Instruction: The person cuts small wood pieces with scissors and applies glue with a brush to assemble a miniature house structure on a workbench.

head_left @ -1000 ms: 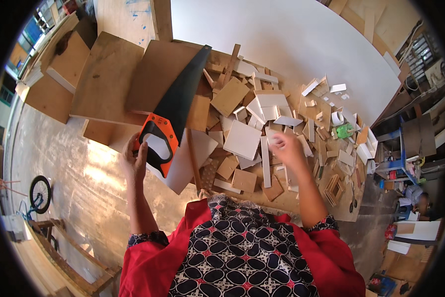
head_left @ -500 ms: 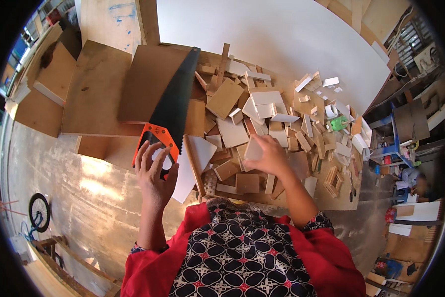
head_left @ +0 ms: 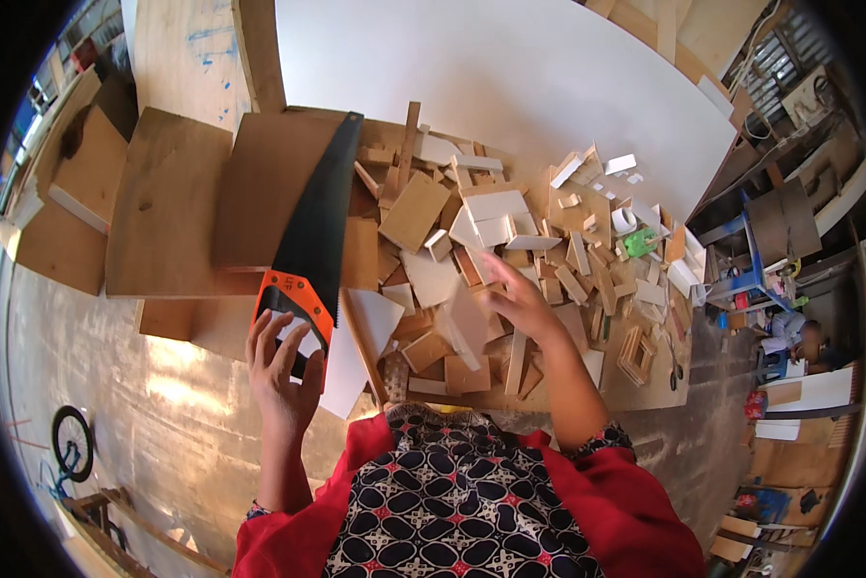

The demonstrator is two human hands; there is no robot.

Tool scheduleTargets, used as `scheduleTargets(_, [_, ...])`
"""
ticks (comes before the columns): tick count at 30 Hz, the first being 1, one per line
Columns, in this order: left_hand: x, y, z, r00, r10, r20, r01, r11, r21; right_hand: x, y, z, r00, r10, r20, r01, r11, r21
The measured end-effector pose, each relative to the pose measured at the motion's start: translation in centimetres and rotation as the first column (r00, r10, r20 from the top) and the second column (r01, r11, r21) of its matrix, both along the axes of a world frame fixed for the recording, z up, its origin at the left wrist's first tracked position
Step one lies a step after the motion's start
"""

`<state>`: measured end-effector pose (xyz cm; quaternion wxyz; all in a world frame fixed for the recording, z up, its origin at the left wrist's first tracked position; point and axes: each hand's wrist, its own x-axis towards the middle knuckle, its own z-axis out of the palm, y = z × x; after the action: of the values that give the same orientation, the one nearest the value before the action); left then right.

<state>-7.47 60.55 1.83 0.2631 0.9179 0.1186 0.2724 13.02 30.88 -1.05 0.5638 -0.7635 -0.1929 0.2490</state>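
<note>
A hand saw (head_left: 315, 207) with a dark blade and an orange-and-black handle lies with its blade across brown boards, pointing away from me. Over its handle is my left hand (head_left: 283, 371), fingers loosely curved and spread, the thumb apart; whether it touches the handle is hard to see. My right hand (head_left: 524, 303) is open above a heap of wood offcuts (head_left: 418, 212), its fingers apart. Just left of its fingertips a flat pale wood piece (head_left: 464, 326) shows blurred and tilted, apart from the hand.
A large white panel (head_left: 491, 67) stretches behind the heap. Brown boards (head_left: 168, 207) stand at the left. Right of the heap are a green plastic item (head_left: 641, 242), a white tape roll (head_left: 624, 221) and scissors (head_left: 677, 371). A person (head_left: 809, 337) sits at the far right.
My right hand has let go of the pale wood piece, which has dropped toward the heap. My left hand has shifted slightly nearer me along the saw handle. The whole view has moved a little.
</note>
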Motion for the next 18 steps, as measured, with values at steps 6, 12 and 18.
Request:
scheduleTargets(6, [0.1, 0.1, -0.1, 1.000, -0.012, -0.005, 0.012, 1.000, 0.009, 6.0, 5.5, -0.4, 0.787, 0.229, 0.573, 0.396, 0.525, -0.753])
scheduleTargets(12, [-0.2, 0.2, 0.0, 1.000, 0.016, -0.006, -0.017, 0.999, -0.038, 8.7, 6.6, -2.0, 0.827, 0.321, 0.462, 0.375, 0.298, -0.878])
scheduleTargets(18, [-0.6, 0.5, -0.3, 1.000, 0.019, 0.000, -0.019, 0.997, -0.071, 9.9, 2.2, 3.0, 0.803, 0.111, 0.585, 0.448, 0.534, -0.717])
